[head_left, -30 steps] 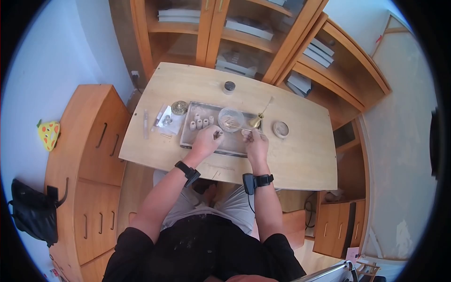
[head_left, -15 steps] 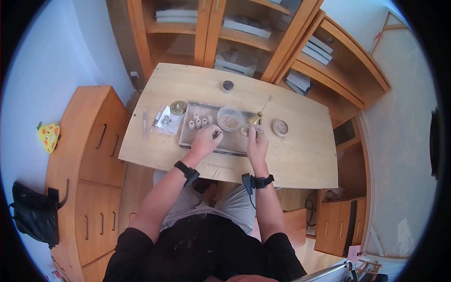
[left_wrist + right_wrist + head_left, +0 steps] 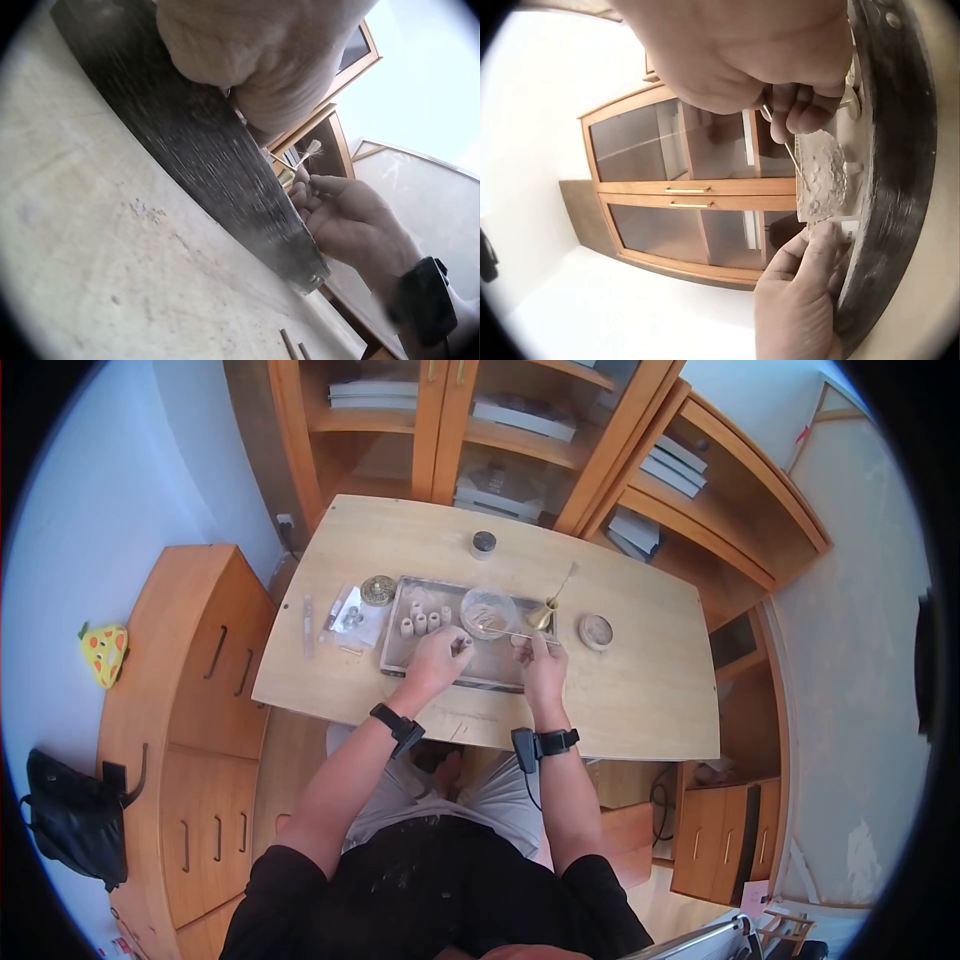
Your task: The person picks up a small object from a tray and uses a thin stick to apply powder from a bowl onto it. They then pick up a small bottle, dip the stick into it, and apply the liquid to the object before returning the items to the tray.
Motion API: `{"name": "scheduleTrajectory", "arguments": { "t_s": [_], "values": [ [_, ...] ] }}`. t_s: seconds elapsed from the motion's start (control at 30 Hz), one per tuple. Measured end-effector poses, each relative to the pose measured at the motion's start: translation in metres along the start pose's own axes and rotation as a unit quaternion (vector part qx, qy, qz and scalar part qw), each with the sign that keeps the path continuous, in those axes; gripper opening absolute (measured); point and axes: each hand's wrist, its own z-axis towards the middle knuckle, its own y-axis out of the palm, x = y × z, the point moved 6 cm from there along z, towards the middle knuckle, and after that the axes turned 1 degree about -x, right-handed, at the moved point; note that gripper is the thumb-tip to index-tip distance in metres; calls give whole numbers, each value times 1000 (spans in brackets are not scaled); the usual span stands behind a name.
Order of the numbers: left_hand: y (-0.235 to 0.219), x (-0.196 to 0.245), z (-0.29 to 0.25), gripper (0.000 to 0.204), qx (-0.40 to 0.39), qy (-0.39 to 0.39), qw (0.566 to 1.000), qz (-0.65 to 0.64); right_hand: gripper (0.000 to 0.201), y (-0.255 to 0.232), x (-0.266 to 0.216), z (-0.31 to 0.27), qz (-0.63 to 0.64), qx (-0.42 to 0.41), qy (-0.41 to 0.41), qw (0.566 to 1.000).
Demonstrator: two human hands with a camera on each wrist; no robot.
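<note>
My right hand pinches a thin stick, whose far end reaches over a clear bowl. Pale, lumpy material coats the bowl's side in the right wrist view. Left of the bowl, my left hand has its fingers curled above the tray. Thumb and fingers come together round a small pale piece, mostly hidden by the hand. Several short pale tubes with dark holes in their tops stand in the tray beside this hand.
A brass vase holding a brush stands right of the bowl. Farther right is a round container; a dark-topped jar sits at the back. A patterned round tin and a white sheet lie left of the tray.
Half a second ago the stick was away from the bowl, near my right fingers; now it extends over the bowl again, as a second ago. My left hand stays about where it was.
</note>
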Motion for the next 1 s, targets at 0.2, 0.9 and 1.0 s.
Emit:
{"name": "scheduleTrajectory", "arguments": {
  "t_s": [0.2, 0.9, 1.0],
  "values": [
    [0, -1, 0, 18, 2, 5, 1000, 4, 20, 2, -3, -11, 93, -1, 25, 995],
    [4, -1, 0, 15, -2, 7, 999, 32, 33, 12, -19, -7, -306, 13, -155, 939],
    [6, -4, 1, 14, -12, -4, 998, 58, 40, 11, -20, -19, -334, 27, -166, 928]
  ]
}}
